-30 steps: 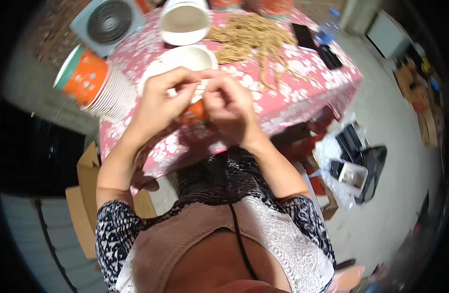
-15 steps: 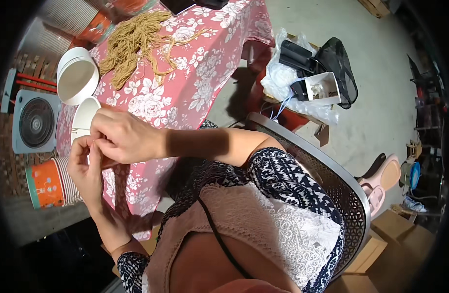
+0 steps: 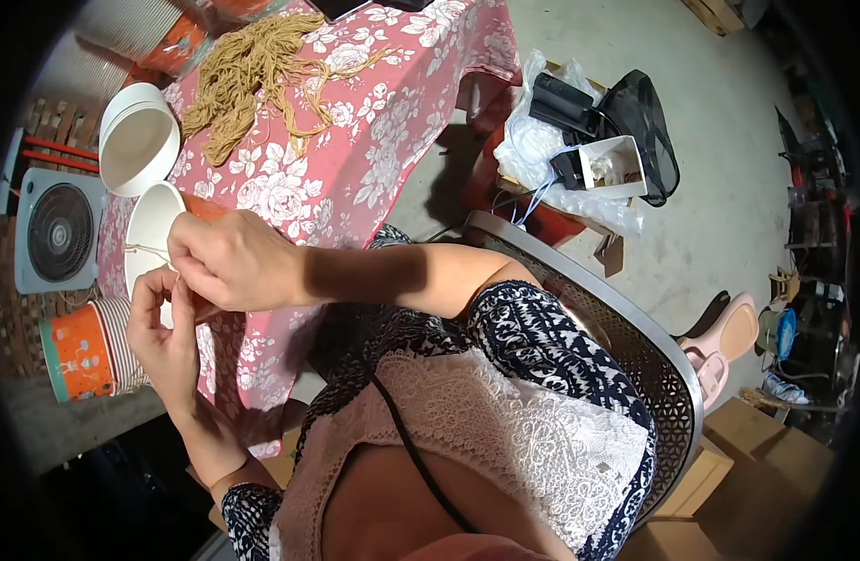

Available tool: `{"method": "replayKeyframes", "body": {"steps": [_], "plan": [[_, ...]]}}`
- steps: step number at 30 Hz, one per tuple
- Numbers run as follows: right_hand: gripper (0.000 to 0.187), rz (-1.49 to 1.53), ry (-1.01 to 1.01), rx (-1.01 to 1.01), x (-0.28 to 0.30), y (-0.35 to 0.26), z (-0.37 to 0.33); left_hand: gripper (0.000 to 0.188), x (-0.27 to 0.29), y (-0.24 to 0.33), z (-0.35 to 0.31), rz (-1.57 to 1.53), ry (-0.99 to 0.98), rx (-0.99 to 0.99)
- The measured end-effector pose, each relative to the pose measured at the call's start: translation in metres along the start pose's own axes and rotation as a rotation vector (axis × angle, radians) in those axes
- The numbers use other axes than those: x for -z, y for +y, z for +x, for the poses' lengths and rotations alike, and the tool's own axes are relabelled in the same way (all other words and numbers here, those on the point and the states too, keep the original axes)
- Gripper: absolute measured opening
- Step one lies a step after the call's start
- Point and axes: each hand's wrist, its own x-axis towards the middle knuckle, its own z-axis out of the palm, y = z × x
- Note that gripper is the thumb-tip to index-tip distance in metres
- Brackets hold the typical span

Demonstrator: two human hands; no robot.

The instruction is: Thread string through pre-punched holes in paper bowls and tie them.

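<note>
A paper bucket (image 3: 152,213), white inside and orange outside, lies on its side at the table's left edge, its mouth partly behind my hands. A thin tan string (image 3: 148,249) runs across that mouth to my fingers. My right hand (image 3: 236,262) is closed in front of the bucket, pinching the string. Just below it, my left hand (image 3: 164,332) has thumb and forefinger pressed together on the string's lower part. The fingertips nearly meet, and the exact grip is partly hidden. Beyond them lies a tangled heap of tan string (image 3: 248,79).
Nested white paper buckets (image 3: 138,145) lie at the table's left edge. An orange bucket stack (image 3: 84,351) is below a grey fan (image 3: 61,229). A floral pink cloth (image 3: 290,187) covers the table. A perforated chair back (image 3: 636,360) curves at my right, with cardboard boxes (image 3: 762,458) behind.
My fingertips have drawn slightly apart, and more of the string shows between them and across the bucket's mouth. The whole view has shifted a little, moving the scene leftward.
</note>
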Motion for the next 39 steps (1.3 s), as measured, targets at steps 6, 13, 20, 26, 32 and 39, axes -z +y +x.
{"method": "replayKeyframes", "body": {"steps": [6,13,20,26,32,39], "plan": [[0.008,0.183,0.019,-0.038,-0.003,0.0,-0.002,0.003,-0.005,0.011,-0.006,0.12,0.092,-0.04],[0.013,0.356,-0.099,-0.335,0.015,-0.027,-0.002,0.022,-0.006,0.014,0.001,0.208,0.103,-0.232],[0.006,0.776,-0.13,-0.669,0.023,-0.02,0.005,0.018,-0.006,0.013,0.003,0.24,0.133,-0.277],[0.003,0.592,-0.031,-0.582,0.02,-0.022,0.004,0.014,-0.007,0.01,0.005,0.229,0.159,-0.311],[0.002,0.458,-0.025,-0.455,0.015,-0.017,0.002,0.013,-0.007,0.008,0.005,0.189,0.168,-0.329],[0.0,0.362,-0.066,-0.368,0.014,-0.021,0.004,0.013,-0.005,0.011,0.004,0.193,0.161,-0.344]]}}
